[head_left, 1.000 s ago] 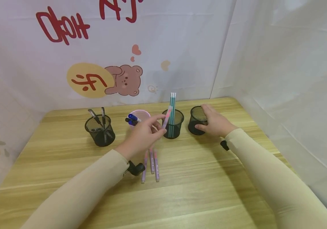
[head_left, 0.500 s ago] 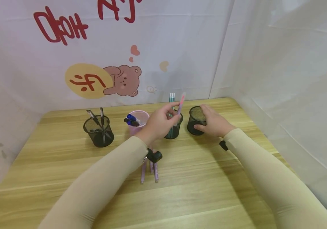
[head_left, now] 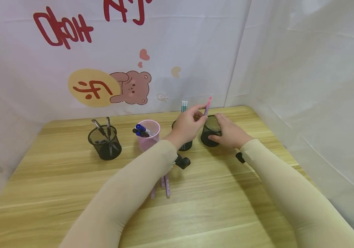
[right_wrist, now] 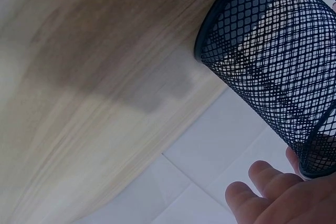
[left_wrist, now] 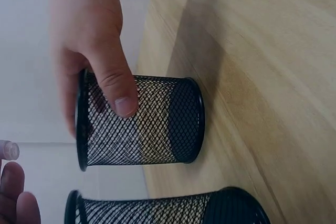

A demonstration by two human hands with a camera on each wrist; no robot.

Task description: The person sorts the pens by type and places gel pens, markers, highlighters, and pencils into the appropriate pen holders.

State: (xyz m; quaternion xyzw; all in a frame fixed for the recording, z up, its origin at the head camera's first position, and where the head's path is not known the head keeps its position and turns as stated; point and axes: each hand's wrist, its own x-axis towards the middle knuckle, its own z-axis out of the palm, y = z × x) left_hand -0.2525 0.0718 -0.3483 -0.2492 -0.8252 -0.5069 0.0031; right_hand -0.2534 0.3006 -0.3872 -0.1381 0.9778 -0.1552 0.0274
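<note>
In the head view my left hand [head_left: 188, 126] pinches a slim pink-and-purple pen [head_left: 208, 106], its pink end pointing up. The pen is above and slightly left of a black mesh pen holder [head_left: 208, 138], apart from it. My right hand [head_left: 232, 133] grips that holder at its right side, thumb on the outer wall and fingers at the rim. Through its mesh no pens show in the left wrist view, where the pen's clear end [left_wrist: 9, 150] appears at the left edge. Several matching purple pens [head_left: 167, 186] lie on the table, partly behind my left sleeve.
Another black mesh holder [head_left: 185, 146] with green pencils [head_left: 184, 106] stands behind my left hand. Further left are a pink holder [head_left: 148, 142] with blue and black markers and a black holder [head_left: 108, 151] with black pens. White curtains [head_left: 313, 103] border the table's back and right.
My left hand has carried the pen rightward, from in front of the pencil holder to above the right-hand holder. My right hand stays on its holder.
</note>
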